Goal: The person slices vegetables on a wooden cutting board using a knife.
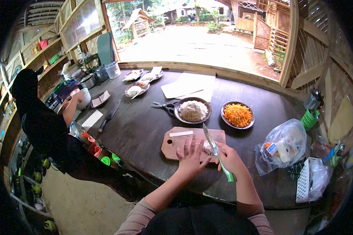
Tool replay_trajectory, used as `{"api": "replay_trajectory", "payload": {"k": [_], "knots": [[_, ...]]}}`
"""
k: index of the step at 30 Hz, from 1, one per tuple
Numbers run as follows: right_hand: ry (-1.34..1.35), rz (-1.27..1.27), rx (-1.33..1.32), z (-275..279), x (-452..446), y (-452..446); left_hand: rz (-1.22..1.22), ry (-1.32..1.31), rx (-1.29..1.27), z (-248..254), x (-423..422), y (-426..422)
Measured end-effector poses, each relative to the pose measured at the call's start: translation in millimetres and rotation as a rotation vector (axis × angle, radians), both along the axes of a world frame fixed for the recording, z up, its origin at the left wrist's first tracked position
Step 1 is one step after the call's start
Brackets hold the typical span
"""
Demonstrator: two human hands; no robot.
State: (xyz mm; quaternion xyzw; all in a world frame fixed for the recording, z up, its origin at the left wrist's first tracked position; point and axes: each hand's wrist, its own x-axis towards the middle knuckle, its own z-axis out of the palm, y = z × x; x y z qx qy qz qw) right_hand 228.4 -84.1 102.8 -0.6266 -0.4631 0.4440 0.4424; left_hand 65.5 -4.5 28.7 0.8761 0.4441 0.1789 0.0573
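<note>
My right hand is wrapped round the green handle of a knife, its blade pointing up and away over the wooden cutting board. My left hand has its fingers spread above the board, left of the blade. Between the hands lies a small pile of pale chopped pieces, partly hidden by them. A white strip rests near the board's far edge. Beyond the board stand a bowl of pale chopped food and a bowl of orange diced pieces.
Black scissors lie left of the bowls; another knife is farther left. Plastic bags and a white basket stand right, near a green holder. A co-worker reaches toward a white container at left.
</note>
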Motion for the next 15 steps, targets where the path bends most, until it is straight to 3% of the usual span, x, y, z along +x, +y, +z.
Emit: {"api": "replay_trajectory", "payload": {"k": [2,5,8,10,15], "knots": [[-0.028,0.007,-0.013,-1.7,-0.7,-0.8,-0.055,-0.023,0.106,-5.1,1.1,2.9],[-0.029,0.016,-0.014,3.9,-4.8,-3.3,0.045,0.098,0.081,-15.4,2.4,22.4],[-0.077,0.003,-0.03,7.4,-6.6,-4.9,0.051,0.036,0.023,-41.4,-23.0,71.7],[-0.083,-0.001,-0.025,6.7,-7.3,-4.5,0.179,0.012,0.147,17.5,-44.5,70.5],[-0.1,0.023,-0.019,10.8,-12.7,-5.0,0.182,-0.128,0.115,24.8,-61.2,115.7]]}}
